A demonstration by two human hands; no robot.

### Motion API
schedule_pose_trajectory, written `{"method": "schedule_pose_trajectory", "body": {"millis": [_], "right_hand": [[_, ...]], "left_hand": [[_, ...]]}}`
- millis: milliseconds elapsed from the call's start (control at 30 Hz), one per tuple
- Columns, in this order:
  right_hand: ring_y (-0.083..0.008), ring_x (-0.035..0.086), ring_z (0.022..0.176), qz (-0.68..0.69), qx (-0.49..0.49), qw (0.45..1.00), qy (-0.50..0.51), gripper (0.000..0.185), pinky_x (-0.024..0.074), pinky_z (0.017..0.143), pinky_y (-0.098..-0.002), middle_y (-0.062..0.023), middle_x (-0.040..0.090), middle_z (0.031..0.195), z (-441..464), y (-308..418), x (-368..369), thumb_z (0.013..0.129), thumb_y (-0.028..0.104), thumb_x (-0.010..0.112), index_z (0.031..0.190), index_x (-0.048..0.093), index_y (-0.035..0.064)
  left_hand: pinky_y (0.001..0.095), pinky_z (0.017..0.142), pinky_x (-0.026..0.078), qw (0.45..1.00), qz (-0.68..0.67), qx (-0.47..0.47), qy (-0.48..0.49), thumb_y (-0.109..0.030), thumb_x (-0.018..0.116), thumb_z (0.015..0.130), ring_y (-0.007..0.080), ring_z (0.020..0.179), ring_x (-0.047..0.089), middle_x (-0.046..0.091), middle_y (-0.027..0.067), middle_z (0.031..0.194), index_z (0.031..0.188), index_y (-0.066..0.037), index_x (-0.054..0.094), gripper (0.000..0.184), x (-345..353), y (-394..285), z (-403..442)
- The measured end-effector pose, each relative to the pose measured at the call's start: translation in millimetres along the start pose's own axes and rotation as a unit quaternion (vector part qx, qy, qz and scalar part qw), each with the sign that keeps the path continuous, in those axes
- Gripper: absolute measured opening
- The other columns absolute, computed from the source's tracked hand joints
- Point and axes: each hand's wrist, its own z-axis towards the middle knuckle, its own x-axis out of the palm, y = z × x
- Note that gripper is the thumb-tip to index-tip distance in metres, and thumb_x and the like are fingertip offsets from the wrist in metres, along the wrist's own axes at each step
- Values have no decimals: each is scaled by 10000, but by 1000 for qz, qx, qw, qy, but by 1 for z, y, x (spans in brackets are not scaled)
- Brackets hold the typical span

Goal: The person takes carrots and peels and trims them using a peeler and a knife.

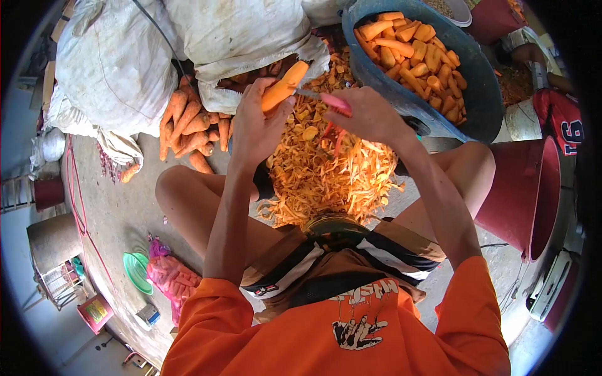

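My left hand [256, 122] is closed around a peeled, bright orange carrot [286, 84], which tilts up to the right. In my right hand [370, 113] is a peeler [337, 103] with a pink handle. Its thin metal end meets the carrot's side, partly hidden there. Below both hands, a heap of carrot peelings [332, 182] covers the floor between my bent legs, with some round slices among them. Unpeeled carrots [191, 125] lie left of my left hand, spilling beside the sacks. Beyond my right hand, peeled carrots [414, 56] fill much of a blue tub [480, 106].
White sacks [119, 69] stand at the back left; another sack [241, 37] lies open beside them. A large maroon bucket [517, 194] is at my right. To the left are a pink bag [172, 276] and a green basin [137, 272]. Another person's red garment [558, 119] shows at far right.
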Motion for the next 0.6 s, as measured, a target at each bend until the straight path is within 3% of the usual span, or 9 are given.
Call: {"method": "schedule_pose_trajectory", "body": {"millis": [67,167,233,333,400,500,567,600], "right_hand": [[-427,673,784,-32,-26,999,-31,302,529,730,-501,-216,686,807,1,-1,11,942,312,711,1036,694,26],[-413,688,827,-49,31,997,-44,278,541,755,-508,-194,706,843,4,8,4,935,310,710,1033,700,50],[-404,696,847,-67,63,994,-51,272,550,770,-502,-178,714,858,7,8,1,922,309,719,1012,703,53],[-408,699,858,-56,49,996,-40,264,550,779,-506,-183,718,871,6,6,-2,923,298,713,1032,710,57],[-412,690,787,-59,-2,997,-58,325,541,728,-494,-226,700,832,4,5,1,962,329,702,1109,699,39],[-369,678,720,-7,36,998,-47,383,525,693,-467,-206,683,799,9,4,-3,972,361,709,1163,698,30],[-341,663,698,22,62,997,-36,418,518,688,-453,-192,677,792,9,5,-15,976,381,711,1187,694,21],[-313,649,675,49,87,995,-25,454,510,684,-438,-179,671,785,10,8,-24,980,401,712,1210,690,11]], "left_hand": [[375,803,558,997,-5,-64,32,-282,717,981,269,940,686,633,165,1132,1240,0,608,398,-1,-2,1],[387,841,549,993,9,-107,48,-314,711,985,285,979,685,642,166,1123,1236,-2,610,412,-1,-8,1],[386,841,548,994,22,-93,47,-324,710,985,287,984,684,641,167,1128,1236,-2,612,420,0,-2,2],[382,847,545,996,43,-67,40,-338,715,981,273,1003,681,656,166,1127,1244,1,612,441,2,5,1],[378,853,543,996,50,-56,37,-341,721,976,257,1018,680,672,164,1119,1251,3,611,454,2,0,0],[365,871,539,995,-17,-82,49,-340,743,964,202,1067,674,716,118,1102,1248,-13,631,448,-3,-11,-2],[329,856,541,988,-156,-13,-4,-350,736,979,156,1070,677,740,63,1090,1257,-43,640,425,-4,-2,2],[329,856,541,988,-155,-14,-7,-350,736,979,156,1070,677,740,63,1090,1257,-43,640,425,-5,-3,5]]}}
